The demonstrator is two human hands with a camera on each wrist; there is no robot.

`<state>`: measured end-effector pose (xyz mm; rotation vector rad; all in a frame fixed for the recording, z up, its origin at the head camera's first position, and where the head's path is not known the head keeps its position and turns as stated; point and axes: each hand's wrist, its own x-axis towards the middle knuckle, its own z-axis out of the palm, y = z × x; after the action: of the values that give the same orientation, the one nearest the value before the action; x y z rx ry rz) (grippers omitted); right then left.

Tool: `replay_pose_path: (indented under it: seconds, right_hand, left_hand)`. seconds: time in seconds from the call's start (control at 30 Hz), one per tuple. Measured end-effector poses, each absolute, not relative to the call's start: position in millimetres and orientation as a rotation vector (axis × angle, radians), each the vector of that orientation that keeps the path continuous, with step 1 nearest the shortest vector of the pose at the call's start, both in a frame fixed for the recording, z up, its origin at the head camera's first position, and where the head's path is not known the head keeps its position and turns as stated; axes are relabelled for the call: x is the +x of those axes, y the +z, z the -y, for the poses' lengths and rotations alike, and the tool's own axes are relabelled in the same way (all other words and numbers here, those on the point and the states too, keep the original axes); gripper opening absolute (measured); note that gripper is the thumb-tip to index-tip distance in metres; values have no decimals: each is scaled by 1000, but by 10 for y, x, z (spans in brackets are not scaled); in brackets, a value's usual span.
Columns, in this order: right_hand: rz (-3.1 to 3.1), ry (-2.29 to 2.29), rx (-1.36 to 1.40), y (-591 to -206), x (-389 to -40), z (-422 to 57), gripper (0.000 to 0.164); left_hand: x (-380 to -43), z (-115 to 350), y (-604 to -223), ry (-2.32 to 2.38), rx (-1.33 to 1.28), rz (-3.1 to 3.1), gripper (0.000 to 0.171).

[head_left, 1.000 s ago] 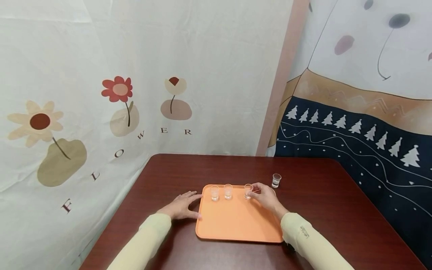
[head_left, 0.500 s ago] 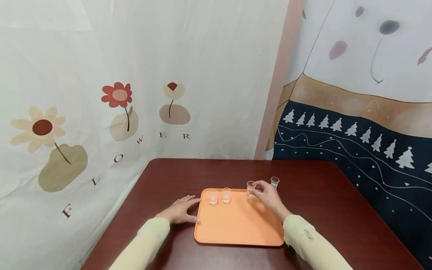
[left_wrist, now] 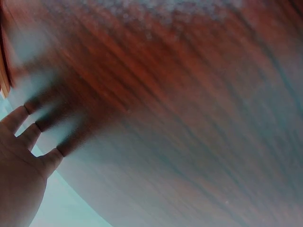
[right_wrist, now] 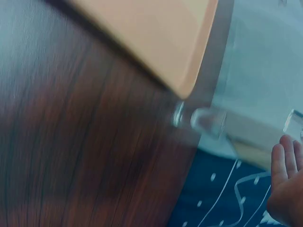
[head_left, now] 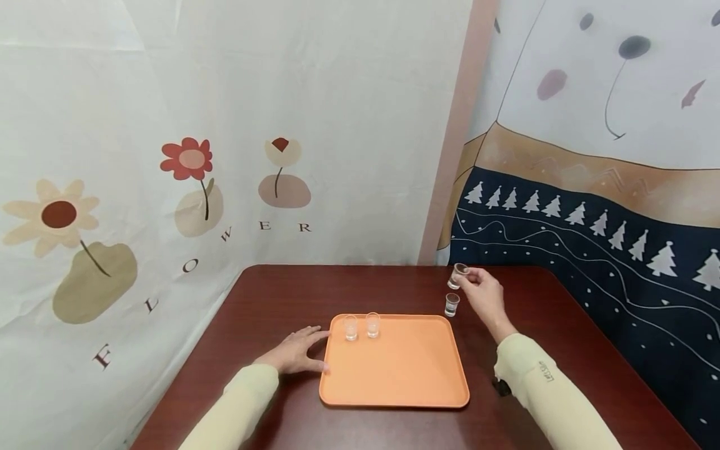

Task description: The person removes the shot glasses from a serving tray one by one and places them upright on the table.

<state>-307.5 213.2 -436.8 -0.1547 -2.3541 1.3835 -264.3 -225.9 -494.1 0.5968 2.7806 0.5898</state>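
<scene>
My right hand (head_left: 485,294) pinches a small clear shot glass (head_left: 454,281) by its side, held up past the tray's far right corner. At the right edge of the right wrist view, part of that glass shows beside my fingers (right_wrist: 279,158). A second shot glass (head_left: 452,306) stands upright on the table, just nearer than the held one. Two more, a left shot glass (head_left: 350,329) and a right shot glass (head_left: 373,327), stand near the far edge of the orange tray (head_left: 394,369). My left hand (head_left: 295,351), fingers spread, has its thumb and index finger at the tray's left rim.
The dark red wooden table (head_left: 315,290) has rounded far corners. Behind it hangs a pale flower-printed cloth (head_left: 360,156). To the right, a navy cloth with white trees (head_left: 562,250) comes down along the table's edge.
My right hand has lifted a shot glass off the tray's far right part and carried it right and away, past the glass on the table. The left hand stays at the tray.
</scene>
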Motion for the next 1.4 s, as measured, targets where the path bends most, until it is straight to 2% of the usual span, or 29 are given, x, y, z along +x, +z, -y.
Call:
replay_pose_path:
  seconds: [0.3,0.5,0.87,1.07,1.4]
  right_hand:
    - [2484,1295,-367,-4587,-3119,-2497,46]
    - [2562,1281,-414,-4864,-3143,-2517,45]
    - [2593,1279,-403,-5050,-3121,-2471,41]
    - [2631,1296,-371,-5092,-3075,-2458,45]
    - [2659,1350,-333,-4991,-3038,-2511,63]
  left_hand:
    - [-2695,2266,-4923,591,612,-2776,91]
    - [-2706,2266,-4948,586,619,-2772,91]
    - [-2701,2262,-4968,579,619,-2774,90]
    - [-2688,2244,-4995,561,613,-2775,91]
    - [-2675,2237,-4955,562,597,-2778,90]
